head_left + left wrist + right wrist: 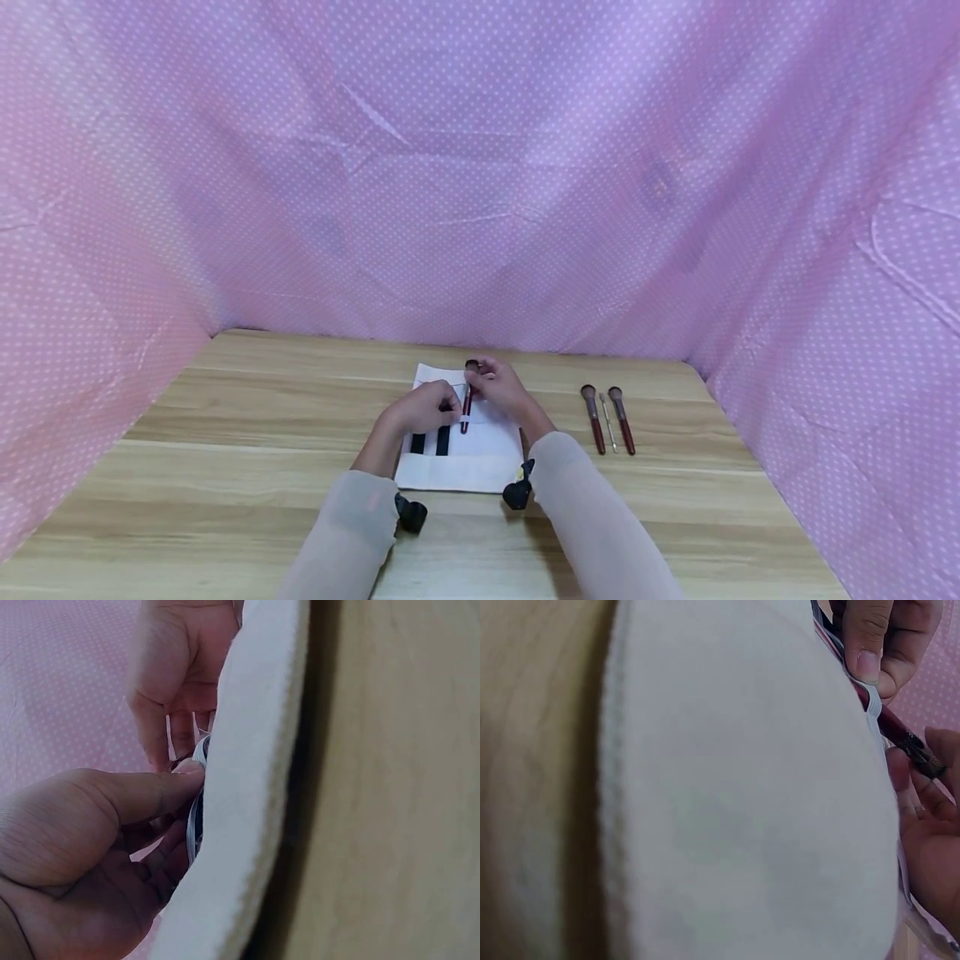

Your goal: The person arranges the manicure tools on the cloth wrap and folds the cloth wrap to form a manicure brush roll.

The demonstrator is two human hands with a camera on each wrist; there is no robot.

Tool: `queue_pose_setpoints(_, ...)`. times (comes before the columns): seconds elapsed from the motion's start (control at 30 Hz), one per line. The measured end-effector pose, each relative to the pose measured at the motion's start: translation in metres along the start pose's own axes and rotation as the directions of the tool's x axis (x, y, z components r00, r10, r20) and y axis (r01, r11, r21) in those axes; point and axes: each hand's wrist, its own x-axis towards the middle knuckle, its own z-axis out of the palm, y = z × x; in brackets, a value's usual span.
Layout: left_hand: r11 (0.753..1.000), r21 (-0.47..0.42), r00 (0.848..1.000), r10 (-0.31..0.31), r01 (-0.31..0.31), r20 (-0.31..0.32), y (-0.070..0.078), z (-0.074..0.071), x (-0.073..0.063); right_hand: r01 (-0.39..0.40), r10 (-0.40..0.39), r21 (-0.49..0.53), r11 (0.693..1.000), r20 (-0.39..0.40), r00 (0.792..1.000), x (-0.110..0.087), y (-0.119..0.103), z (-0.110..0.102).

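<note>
Brush (468, 400) sits handle-down through a white elastic band (465, 418) on the white case (461, 473), its upper end pinched by your right hand (500, 388); your left hand (423, 408) pinches the band beside it. Two black strips (442, 441) lie leftward, unidentifiable, and your left wrist view mostly hides the brush.

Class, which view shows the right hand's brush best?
The head view: it shows the brush from bristles to handle end. The right wrist view shows only part, closer up; the left wrist, at most a sliver.
</note>
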Motion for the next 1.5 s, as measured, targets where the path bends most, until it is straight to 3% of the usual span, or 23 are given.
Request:
queue_pose_setpoints(0.33, 1.000, -0.001, 1.000, 0.024, -0.024, 0.012, 0.001, -0.001, 0.000, -0.042, 0.042, 0.009, 0.999, -0.027, 0.999, -0.004, -0.003, -0.001)
queue_pose_setpoints(0.67, 1.000, -0.006, 1.000, -0.003, 0.003, -0.006, 0.002, 0.001, 0.001, -0.033, 0.035, -0.035, 0.999, 0.051, 0.998, -0.007, -0.012, -0.006)
queue_pose_setpoints(0.97, 1.000, -0.001, 1.000, 0.000, 0.000, -0.001, 0.002, 0.000, 0.001, -0.018, 0.035, -0.175, 0.984, 0.091, 0.995, -0.007, -0.008, -0.013)
queue_pose_setpoints(1.5, 1.000, -0.010, 1.000, -0.019, 0.019, 0.003, 0.001, 0.000, 0.002, -0.047, 0.077, -0.200, 0.979, 0.142, 0.987, -0.009, -0.008, -0.018)
